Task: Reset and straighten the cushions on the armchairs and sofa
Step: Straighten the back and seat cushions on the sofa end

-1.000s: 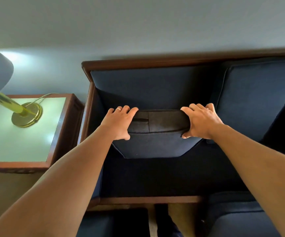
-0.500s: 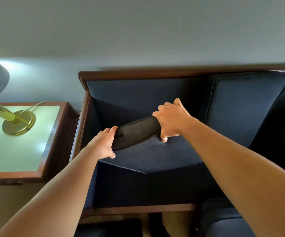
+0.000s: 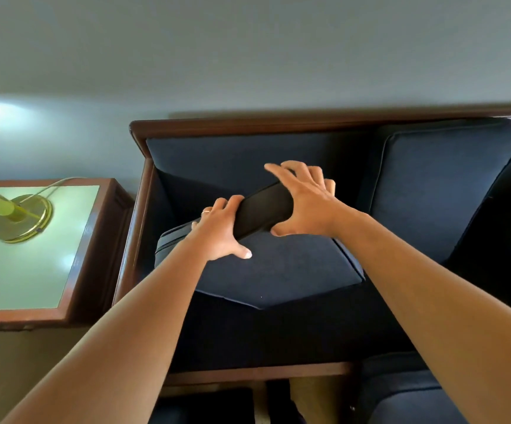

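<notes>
Holding the navy cushion (image 3: 278, 267) in mid-air over the bare seat deck at the sofa (image 3: 217, 125) end by the wooden arm, tilted, its near corner pointing down toward the person, dark edge band uppermost. Left hand (image 3: 220, 232) grips the lower-left part of that band, fingers curled over the top, thumb spread on the near fabric face. Right hand (image 3: 304, 201) sits higher up on the band w/ fingers splayed wide over it, thumb under on the near face; looks like a loose hold mid-shift, prob re-gripping, not a firm clamp

How to do it well, my read: cushion is skewed vs the frame, so square it first – level the band so both top corners sit even, then lower it w/ the long edge parallel to the backrest. Get the right hand properly closed on the edge before moving; a one-handed hold lets it swing. Feed the far edge in first, snug vs the arm side & the neighbouring back cushion (image 3: 444, 191), then press flat & smooth the face. Watch the brass lamp (image 3: 18, 220) on the side table (image 3: 73, 280) left of the arm

Writing/labels: none readable – no tag or brand visible on the fabric
</notes>
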`<state>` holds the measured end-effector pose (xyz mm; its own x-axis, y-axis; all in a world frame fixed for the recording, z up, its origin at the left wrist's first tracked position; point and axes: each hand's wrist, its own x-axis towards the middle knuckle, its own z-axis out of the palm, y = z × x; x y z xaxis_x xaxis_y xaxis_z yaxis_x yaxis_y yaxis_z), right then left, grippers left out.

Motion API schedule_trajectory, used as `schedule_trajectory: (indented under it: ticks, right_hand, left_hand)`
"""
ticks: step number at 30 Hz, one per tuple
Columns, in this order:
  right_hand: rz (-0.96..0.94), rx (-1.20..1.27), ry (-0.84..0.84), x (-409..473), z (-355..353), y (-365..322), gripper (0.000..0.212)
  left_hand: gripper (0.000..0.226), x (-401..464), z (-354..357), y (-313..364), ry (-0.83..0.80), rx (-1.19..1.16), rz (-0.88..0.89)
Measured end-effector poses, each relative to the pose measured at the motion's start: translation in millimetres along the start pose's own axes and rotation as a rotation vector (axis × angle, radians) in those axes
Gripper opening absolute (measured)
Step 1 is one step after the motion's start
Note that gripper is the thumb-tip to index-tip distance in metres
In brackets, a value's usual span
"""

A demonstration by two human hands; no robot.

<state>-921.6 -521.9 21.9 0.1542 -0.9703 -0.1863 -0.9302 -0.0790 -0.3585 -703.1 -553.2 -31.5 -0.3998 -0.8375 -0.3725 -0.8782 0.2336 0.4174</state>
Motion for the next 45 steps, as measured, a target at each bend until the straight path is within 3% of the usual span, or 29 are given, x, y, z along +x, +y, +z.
schedule_trajectory:
  ticks: [3,6,10,17,20,26,33,38,43,45]
  right_hand:
    - [0.206,0.368,-0.172,-10,24,42,0.132]
    - [0.308,0.329,-0.281,-17,64,76,0.134]
    - [0.367,0.245,-0.280,-13,101,99,0.126]
    - [0.329,0.261,-0.110,5,118,91,0.079]
    - [0.271,0.216,-0.063,7,112,80,0.064]
    - [0.191,0.052,-0.014,9,106,58,0.057]
    - [0.123,-0.071,-0.106,11,162,30,0.043]
    - [0.049,-0.243,-0.141,31,195,-3,0.049]
    - [0.060,-0.340,-0.162,34,189,0,0.068]
    - [0.026,-0.328,-0.208,36,186,0,0.078]
  left_hand:
    - [0.120,1,-9,-24,-0.032,-0.086,-0.035]
    - [0.120,1,-13,-49,-0.059,-0.133,-0.054]
    - [0.115,0,-13,-71,-0.072,-0.205,-0.081]
    - [0.099,-10,-12,-92,0.080,-0.339,-0.149]
    - [0.095,-15,-18,-98,0.062,-0.381,-0.196]
    - [0.075,-25,20,-125,0.041,-0.534,-0.371]
    - [0.043,-38,96,-162,0.020,-0.749,-0.619]
    - [0.038,-46,127,-196,0.142,-0.872,-0.806]
    - [0.049,-39,103,-183,0.156,-0.831,-0.717]
    - [0.067,-44,94,-181,0.159,-0.736,-0.656]
